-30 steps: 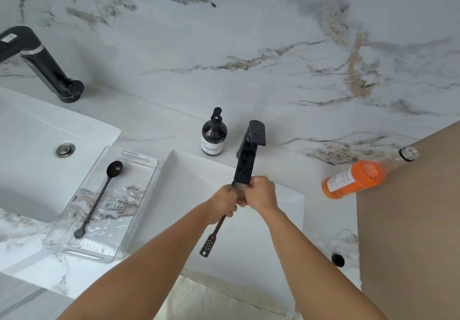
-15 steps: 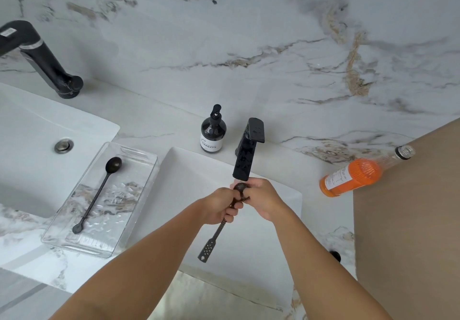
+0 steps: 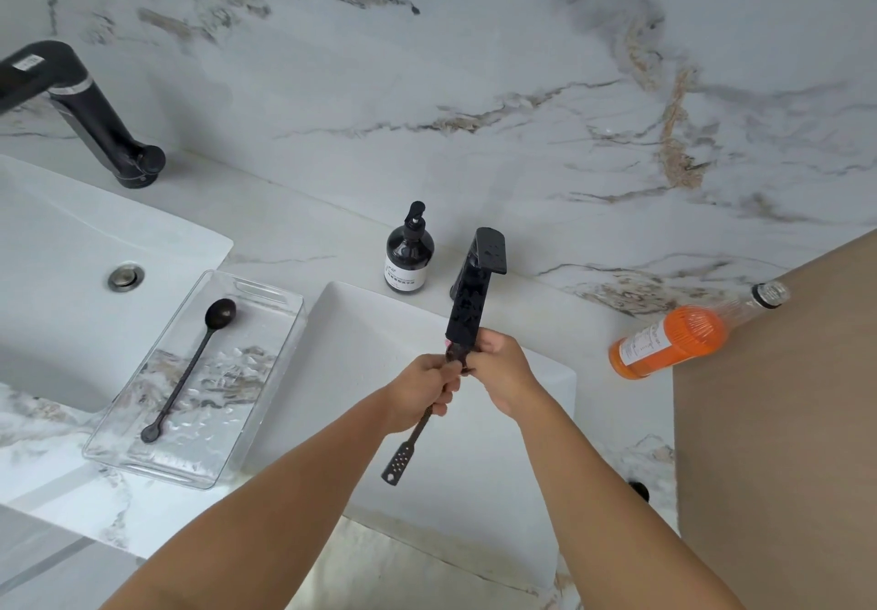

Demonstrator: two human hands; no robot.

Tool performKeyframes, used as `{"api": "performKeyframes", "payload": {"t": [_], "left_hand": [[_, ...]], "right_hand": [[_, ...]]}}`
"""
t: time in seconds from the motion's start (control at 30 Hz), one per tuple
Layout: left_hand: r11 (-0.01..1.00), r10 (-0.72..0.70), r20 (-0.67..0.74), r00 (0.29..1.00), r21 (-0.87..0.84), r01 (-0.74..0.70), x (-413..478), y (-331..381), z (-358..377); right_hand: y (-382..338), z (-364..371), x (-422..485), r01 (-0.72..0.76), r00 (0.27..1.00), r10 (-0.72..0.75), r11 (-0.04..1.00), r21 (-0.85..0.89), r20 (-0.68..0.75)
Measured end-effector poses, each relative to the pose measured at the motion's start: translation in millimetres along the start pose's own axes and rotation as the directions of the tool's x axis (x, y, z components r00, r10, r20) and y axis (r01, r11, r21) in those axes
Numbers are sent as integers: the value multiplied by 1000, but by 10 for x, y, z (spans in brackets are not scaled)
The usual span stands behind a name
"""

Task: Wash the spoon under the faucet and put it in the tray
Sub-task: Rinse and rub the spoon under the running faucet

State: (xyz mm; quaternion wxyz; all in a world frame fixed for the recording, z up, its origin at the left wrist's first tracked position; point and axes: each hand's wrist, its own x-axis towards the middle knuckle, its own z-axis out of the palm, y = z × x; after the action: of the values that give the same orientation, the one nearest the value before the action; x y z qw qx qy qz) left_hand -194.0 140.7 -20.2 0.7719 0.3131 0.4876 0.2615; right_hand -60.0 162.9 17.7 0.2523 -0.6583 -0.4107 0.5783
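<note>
A black spoon (image 3: 409, 443) with a perforated handle end is held over the white right-hand basin (image 3: 360, 348), its bowl hidden between my hands just under the spout of the black faucet (image 3: 474, 291). My left hand (image 3: 422, 391) grips the handle. My right hand (image 3: 503, 372) is closed around the bowl end. To the left a clear tray (image 3: 265, 372) lies on the counter, with another black spoon (image 3: 190, 367) in it. I cannot tell whether water is running.
A dark soap pump bottle (image 3: 409, 255) stands behind the basin. An orange bottle (image 3: 674, 341) lies on its side at the right, beside a brown panel (image 3: 778, 419). A second basin (image 3: 57, 248) with its own black faucet (image 3: 90, 111) is at the far left.
Both hands stay at the spout with the spoon; my fingers have shifted slightly around its bowl end. The view has dipped a little.
</note>
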Motion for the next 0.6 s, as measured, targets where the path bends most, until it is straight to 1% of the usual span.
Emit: {"api": "performKeyframes", "payload": {"t": [0.07,0.1,0.13,0.17,0.2,0.23,0.27,0.3,0.33,0.37,0.4,0.43,0.47,0.53,0.6], "left_hand": [[998,19,7,1000,-67,-19,-24,-39,10],[994,23,-6,1000,-103,-24,-31,-57,1],[991,21,-21,1000,-134,-24,-35,-77,-19],[988,11,-31,999,-155,-16,-35,-101,-42],[986,-6,-33,999,-169,0,-35,-122,-61],[984,-26,-31,999,-179,20,-37,-137,-76],[982,-44,-35,998,-184,36,-40,-147,-88],[982,-57,-49,997,-183,47,-41,-154,-89],[983,-69,-70,995,-176,56,-42,-160,-86],[984,-83,-95,992,-166,66,-44,-168,-78],[985,-97,-120,988,-155,78,-47,-178,-70],[985,-107,-140,984,-147,87,-53,-186,-60],[986,-114,-154,981,-142,93,-59,-197,-54],[986,-121,-174,977,-136,97,-81,-215,-51],[987,-122,-197,973,-123,99,-118,-224,-56]], "right_hand": [[-4,-74,-26,-11,998,10,1000,15,60],[-12,-112,-48,-20,999,19,1000,21,50],[-33,-153,-75,-17,1000,17,1000,12,-16],[-65,-197,-116,13,990,-16,1000,-21,-141],[-123,-246,-158,67,956,-87,994,-83,-279],[-189,-283,-195,145,911,-191,978,-150,-365],[-253,-309,-228,234,877,-303,947,-220,-372],[-328,-321,-255,312,854,-412,894,-322,-317],[-401,-318,-269,363,838,-497,816,-449,-225],[-459,-304,-276,396,828,-547,722,-567,-118],[-500,-288,-269,415,828,-560,645,-641,-28],[-541,-273,-275,422,832,-553,596,-684,32],[-579,-270,-278,419,834,-549,566,-710,55],[-615,-283,-263,400,826,-561,517,-757,53],[-584,-274,-279,376,838,-537,437,-817,98]]}}
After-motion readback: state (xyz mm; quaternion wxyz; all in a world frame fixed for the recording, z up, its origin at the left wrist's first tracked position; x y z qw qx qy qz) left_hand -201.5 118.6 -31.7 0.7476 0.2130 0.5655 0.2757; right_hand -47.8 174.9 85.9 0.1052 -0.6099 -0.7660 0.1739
